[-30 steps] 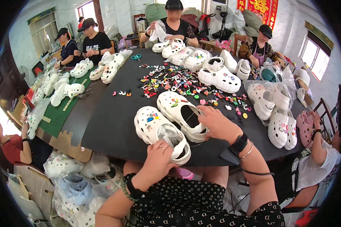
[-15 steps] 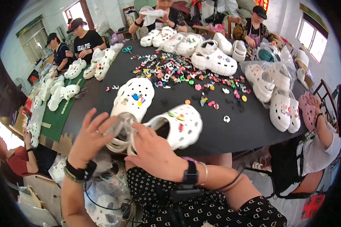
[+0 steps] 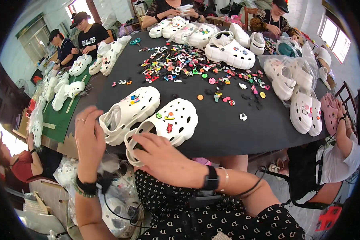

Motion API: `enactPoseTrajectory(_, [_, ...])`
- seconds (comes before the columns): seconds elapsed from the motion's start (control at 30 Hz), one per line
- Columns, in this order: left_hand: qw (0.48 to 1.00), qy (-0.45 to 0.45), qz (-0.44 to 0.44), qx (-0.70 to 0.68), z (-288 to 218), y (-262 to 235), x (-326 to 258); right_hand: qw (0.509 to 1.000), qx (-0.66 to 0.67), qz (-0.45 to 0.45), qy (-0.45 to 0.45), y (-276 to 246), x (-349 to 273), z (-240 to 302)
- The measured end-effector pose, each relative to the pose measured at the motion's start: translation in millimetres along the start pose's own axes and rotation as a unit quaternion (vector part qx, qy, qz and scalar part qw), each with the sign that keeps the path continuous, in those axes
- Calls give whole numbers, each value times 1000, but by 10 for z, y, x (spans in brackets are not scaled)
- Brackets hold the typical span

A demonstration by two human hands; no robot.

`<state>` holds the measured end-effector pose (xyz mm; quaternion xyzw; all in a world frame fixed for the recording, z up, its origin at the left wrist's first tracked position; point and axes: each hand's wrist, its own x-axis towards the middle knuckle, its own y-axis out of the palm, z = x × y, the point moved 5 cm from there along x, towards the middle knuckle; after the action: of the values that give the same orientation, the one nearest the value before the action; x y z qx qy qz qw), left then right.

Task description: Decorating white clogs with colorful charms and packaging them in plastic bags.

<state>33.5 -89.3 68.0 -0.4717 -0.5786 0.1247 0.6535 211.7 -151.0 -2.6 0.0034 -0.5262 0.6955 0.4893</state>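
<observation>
Two white clogs lie side by side before me near the table's front edge, toes pointing to the far right. Small colourful charms decorate both uppers. Beside the heel of the left clog, my left hand is raised with bent, slightly blurred fingers and holds nothing visible; whether it touches the heel is unclear. Clear plastic is stuffed into that clog's opening. My right hand grips the right clog at its heel strap, fingers reaching over the opening. The hand covers part of the strap.
Loose charms pile up mid-table. Finished-looking white clogs stand behind them, and bagged clogs sit at the right. Teal scissors lie at the far left. Co-workers sit around. Bagged clogs rest low beside my left arm.
The left clog has swung its toe rightward, and the right clog has shifted left, closer alongside it. My left hand has moved left from the heels; my right hand stays at the right clog's heel.
</observation>
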Motion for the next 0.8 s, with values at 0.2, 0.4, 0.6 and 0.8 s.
enactPoseTrajectory(0.2, [788, -322, 284, -442, -498, 548, -474, 997, -11, -54, 59, -541, -371, -402])
enactPoseTrajectory(0.4, [575, -394, 271, -664, -653, 911, -350, 984, -79, -36, 159, -619, -679, -751])
enactPoseTrajectory(0.6, [421, -419, 276, -755, -650, 1517, -293, 986, -52, -24, 155, -356, -653, -969])
enactPoseTrajectory(0.8, [426, -444, 333, -714, -814, 1481, -248, 981, -72, -24, 176, -263, -680, -870])
